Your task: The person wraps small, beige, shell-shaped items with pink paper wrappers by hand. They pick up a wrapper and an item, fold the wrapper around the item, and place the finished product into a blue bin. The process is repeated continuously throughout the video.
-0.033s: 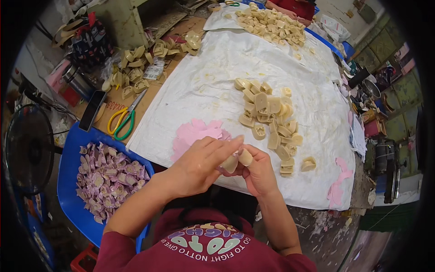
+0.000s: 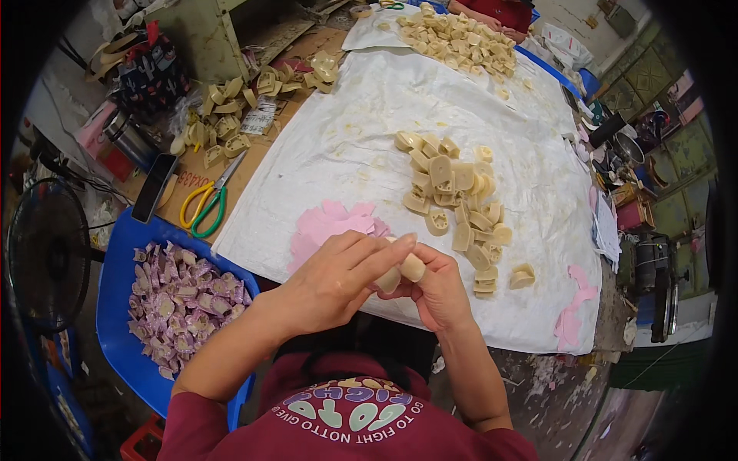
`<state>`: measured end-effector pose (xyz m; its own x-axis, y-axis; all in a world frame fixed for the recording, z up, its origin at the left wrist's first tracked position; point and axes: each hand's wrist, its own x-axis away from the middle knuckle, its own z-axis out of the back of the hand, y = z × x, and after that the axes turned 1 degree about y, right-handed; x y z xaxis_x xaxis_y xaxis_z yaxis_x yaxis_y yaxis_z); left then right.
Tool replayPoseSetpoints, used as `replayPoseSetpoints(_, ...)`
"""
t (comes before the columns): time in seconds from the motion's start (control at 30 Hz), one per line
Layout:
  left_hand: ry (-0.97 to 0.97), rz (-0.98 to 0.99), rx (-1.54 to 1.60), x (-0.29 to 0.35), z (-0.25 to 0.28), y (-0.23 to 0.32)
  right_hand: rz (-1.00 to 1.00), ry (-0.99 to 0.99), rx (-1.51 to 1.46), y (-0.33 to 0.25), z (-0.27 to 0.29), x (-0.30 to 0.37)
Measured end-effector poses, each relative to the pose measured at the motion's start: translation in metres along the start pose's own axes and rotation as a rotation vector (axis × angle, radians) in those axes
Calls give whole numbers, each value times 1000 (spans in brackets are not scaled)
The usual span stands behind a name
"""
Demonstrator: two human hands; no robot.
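Near the front edge of the white-covered table, my two hands meet around a small beige shoe heel (image 2: 413, 268). My left hand (image 2: 332, 278) reaches over it with bent fingers, some fingertips touching its top. My right hand (image 2: 443, 292) grips it from the right between thumb and fingers. A second pale surface shows below the left fingers; whether it belongs to the same heel, I cannot tell. Thin pink pieces (image 2: 327, 229) lie stacked just beyond my left hand. Several loose beige heels (image 2: 463, 175) form a pile beyond my right hand.
A blue bin (image 2: 115, 307) at left holds several purple-covered heels (image 2: 178, 300). Scissors (image 2: 206, 201) and a phone (image 2: 155, 187) lie on cardboard beside the white sheet (image 2: 307, 165). A fan (image 2: 48, 253) stands far left. Another person's sleeve (image 2: 500, 11) shows behind the far heel pile (image 2: 461, 42).
The beige heel between my hands has shifted very slightly, with the right fingers a little changed around it. The whole view has drifted a touch; the piles look the same.
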<state>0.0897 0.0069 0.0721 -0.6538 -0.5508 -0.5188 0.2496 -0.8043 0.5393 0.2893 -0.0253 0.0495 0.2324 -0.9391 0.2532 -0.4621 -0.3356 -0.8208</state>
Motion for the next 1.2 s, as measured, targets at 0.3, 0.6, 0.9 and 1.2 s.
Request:
replayPoseSetpoints(0.3, -100, 80, -98, -8, 20, 8, 206, -51, 190, -6, 3, 19)
replayPoseSetpoints(0.6, 166, 189, -85, 0, -9, 10, 258, -44, 203, -1, 2, 14)
replayPoseSetpoints(0.9, 467, 297, -111, -3, -38, 9, 255, 48, -50, 10, -12, 4)
replayPoseSetpoints(1.2, 519, 456, -63, -6, -45, 6, 415, 178, 251, 18, -27, -6)
